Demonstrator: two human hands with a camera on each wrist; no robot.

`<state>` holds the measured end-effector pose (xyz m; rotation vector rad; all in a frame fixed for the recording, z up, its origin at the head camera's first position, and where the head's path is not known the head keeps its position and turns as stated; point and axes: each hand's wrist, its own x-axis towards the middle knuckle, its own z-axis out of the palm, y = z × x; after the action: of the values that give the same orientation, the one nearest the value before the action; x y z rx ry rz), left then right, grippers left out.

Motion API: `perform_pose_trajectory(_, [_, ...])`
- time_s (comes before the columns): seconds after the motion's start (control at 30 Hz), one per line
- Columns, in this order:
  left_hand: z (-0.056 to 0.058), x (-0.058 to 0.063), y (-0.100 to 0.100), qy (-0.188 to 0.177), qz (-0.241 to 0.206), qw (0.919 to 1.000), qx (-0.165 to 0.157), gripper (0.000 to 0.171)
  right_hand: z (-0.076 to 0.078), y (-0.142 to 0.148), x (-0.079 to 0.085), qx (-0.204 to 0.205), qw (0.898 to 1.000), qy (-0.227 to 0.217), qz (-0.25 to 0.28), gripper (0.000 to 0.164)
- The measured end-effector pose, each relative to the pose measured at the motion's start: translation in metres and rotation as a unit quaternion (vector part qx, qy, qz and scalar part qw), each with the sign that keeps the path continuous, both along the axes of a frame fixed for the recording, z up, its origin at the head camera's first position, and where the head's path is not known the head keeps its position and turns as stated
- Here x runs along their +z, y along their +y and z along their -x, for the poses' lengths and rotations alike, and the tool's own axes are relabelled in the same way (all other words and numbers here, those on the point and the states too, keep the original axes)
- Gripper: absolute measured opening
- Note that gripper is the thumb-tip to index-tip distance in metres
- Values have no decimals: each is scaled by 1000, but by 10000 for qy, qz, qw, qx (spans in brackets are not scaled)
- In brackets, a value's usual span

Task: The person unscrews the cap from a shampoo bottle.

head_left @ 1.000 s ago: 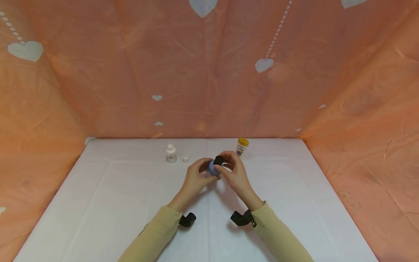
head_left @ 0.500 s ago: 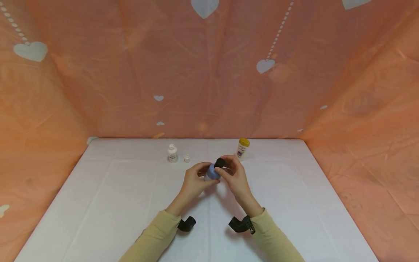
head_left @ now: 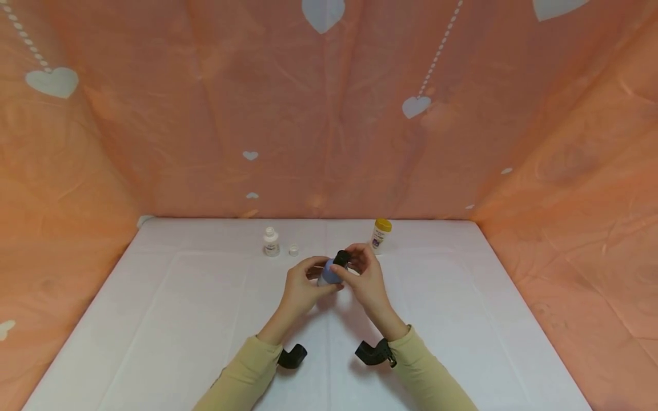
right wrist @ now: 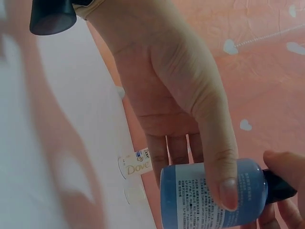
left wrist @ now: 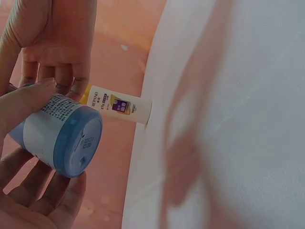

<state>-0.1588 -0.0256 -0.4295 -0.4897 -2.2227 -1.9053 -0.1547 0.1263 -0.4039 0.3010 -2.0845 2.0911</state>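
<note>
Blue bottle (left wrist: pixel 62 136) shifted, black cap (right wrist: pixel 279 187), pale label (right wrist: pixel 190 198)

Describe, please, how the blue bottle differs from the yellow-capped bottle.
The blue bottle is held tilted in the left hand, whereas the yellow-capped bottle stands upright on the table. The blue bottle has a black top; the yellow-capped bottle, a yellow cap. Both bear print.

Illumination is diffuse and moderately dim. On the table (head_left: pixel 473 325), soft-edged shadows extend from the front edge toward the centre. The orange cloth (head_left: pixel 288 114) is darker behind the rear edge, brighter beyond the left edge. Wrist views: low contrast, blurred shadows; print on the blue bottle (right wrist: pixel 190 198) is legible only in part.
</note>
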Motion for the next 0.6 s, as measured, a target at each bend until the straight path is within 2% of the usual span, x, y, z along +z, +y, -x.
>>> perform_pose_trajectory(0.17, [12, -22, -1, -30, -32, 9999, 108, 53, 1, -2, 1, 25, 9999, 138, -27, 36])
perform_pose_trajectory(0.6, [16, -26, -6, -22, 296, 9992, 282, 52, 8, 0, -2, 201, 9998, -60, 50, 33])
